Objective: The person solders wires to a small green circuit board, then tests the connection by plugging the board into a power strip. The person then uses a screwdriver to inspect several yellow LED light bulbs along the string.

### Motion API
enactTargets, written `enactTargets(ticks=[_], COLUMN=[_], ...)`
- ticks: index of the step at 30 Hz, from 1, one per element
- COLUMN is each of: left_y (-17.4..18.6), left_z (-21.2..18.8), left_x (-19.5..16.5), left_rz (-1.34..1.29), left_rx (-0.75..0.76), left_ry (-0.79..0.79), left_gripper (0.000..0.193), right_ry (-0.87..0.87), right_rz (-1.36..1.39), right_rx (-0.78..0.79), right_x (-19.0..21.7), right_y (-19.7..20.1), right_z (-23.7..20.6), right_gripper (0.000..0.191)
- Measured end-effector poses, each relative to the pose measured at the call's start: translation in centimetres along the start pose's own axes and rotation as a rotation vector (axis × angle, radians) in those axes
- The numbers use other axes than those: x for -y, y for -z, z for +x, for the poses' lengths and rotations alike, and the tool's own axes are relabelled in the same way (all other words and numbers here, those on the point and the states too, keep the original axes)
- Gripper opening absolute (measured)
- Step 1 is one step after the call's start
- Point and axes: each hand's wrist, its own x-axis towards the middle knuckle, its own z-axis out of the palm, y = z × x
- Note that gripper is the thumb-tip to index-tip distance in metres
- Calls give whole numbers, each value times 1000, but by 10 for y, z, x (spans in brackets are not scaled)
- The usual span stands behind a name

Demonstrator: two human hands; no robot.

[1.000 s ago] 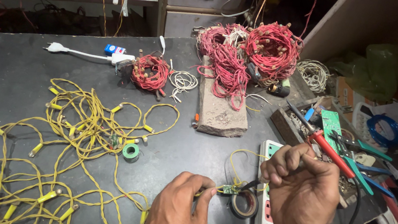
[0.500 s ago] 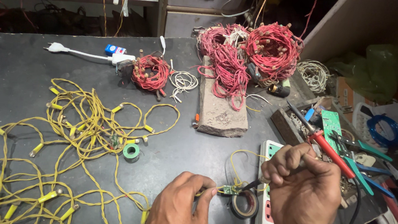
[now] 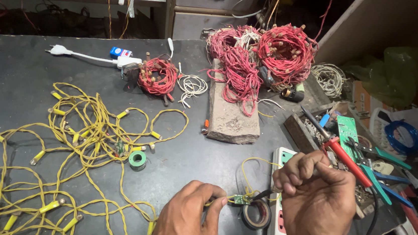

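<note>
Near the table's front edge, the left hand [image 3: 185, 221] pinches a small circuit board [image 3: 238, 199]; the right hand [image 3: 315, 202] grips a soldering iron [image 3: 337, 146].

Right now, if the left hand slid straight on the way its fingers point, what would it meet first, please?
The left hand points right, so it would probably first meet the small circuit board it pinches, then the black tape roll, though depth is unclear.

**Soldering at the dark bench**

My left hand [image 3: 187, 221] pinches a small green circuit board [image 3: 238, 199] on yellow wire [image 3: 91, 137]. My right hand [image 3: 315, 202] grips the red-handled soldering iron [image 3: 349, 161], tip touching the board, above a black tape roll [image 3: 256, 215].
</note>
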Motion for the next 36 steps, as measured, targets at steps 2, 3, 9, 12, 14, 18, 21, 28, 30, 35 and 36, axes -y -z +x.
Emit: enactTargets(ticks=[2, 3, 9, 12, 14, 18, 21, 28, 30, 35, 36], left_y=[0, 0, 0, 0, 0, -1, -1, -2, -2, -3, -4], left_z=[0, 0, -1, -1, 0, 0, 0, 0, 0, 0, 1], left_x=[0, 0, -2, -1, -1, 0, 1, -1, -1, 2, 3], left_rz=[-2, -2, -1, -1, 3, 5, 9, 5, 3, 9, 3], left_rx=[6, 2, -7, -5, -4, 7, 7, -9, -7, 7, 1], left_ry=[15, 9, 1, 2, 2, 14, 13, 9, 18, 27, -5], left_gripper=[16, 16, 16, 16, 16, 16, 16, 17, 17, 17, 17], right_ry=[5, 3, 15, 13, 8, 3, 6, 2, 3, -17, 16], right_rz=[-3, 0, -5, -6, -2, 17, 7, -3, -12, 37, 15], right_rx=[1, -4, -4, -10, -15, -3, 9, 7, 0, 24, -2], right_x=[0, 0, 1, 0, 0, 0, -1, 0, 0, 3, 7], right_y=[0, 0, 1, 1, 2, 2, 2, 1, 1, -1, 0], right_z=[0, 0, 0, 0, 0, 0, 0, 0, 0, 2, 3], right_gripper=[28, 28, 29, 29, 29, 29, 28, 28, 28, 27, 28])
